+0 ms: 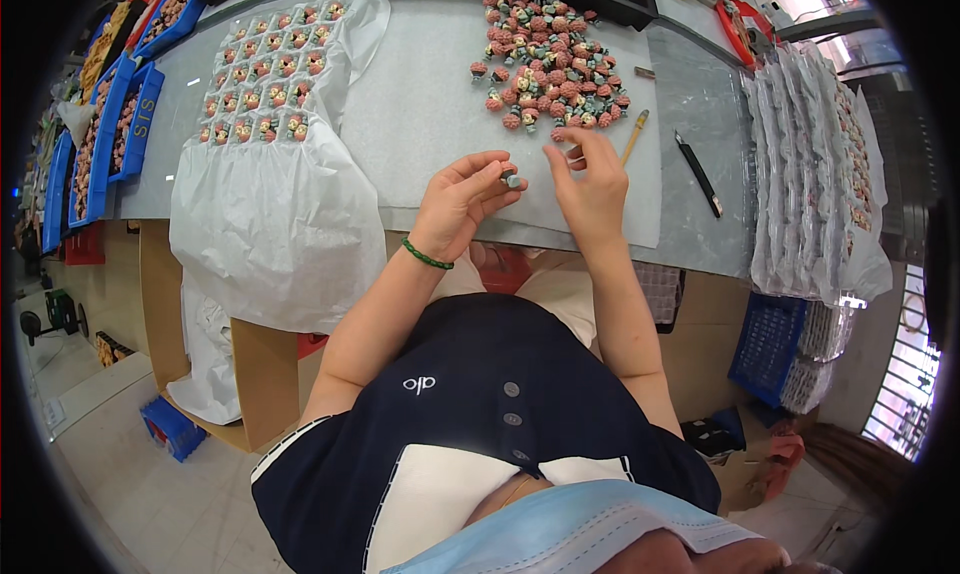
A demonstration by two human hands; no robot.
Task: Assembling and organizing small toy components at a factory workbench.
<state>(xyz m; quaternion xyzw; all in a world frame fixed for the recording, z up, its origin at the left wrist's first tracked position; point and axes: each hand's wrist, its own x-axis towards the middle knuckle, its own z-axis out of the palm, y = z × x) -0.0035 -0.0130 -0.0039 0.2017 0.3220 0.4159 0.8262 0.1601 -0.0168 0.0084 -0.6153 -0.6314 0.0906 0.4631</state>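
Observation:
My left hand point(462, 199), wearing a green bead bracelet point(428, 256), grips a small painted figurine point(511, 178) between thumb and fingers. The figurine has a reddish top and a grey-green lower part. To its right, my right hand point(592, 189) is raised with the thumb apart from the curved fingers. Its fingertips reach the near edge of a pile of similar figurines point(560, 74), and whether they touch one is unclear. The pile lies on white sheeting point(420, 104) over the table.
Figurines sit in rows in a clear tray point(268, 89) at left, with white wrapping point(275, 214) hanging over the edge. A brush point(636, 137) and a black pen-like tool point(698, 174) lie at right, beside stacked clear trays point(800, 174). Blue bins point(100, 154) stand far left.

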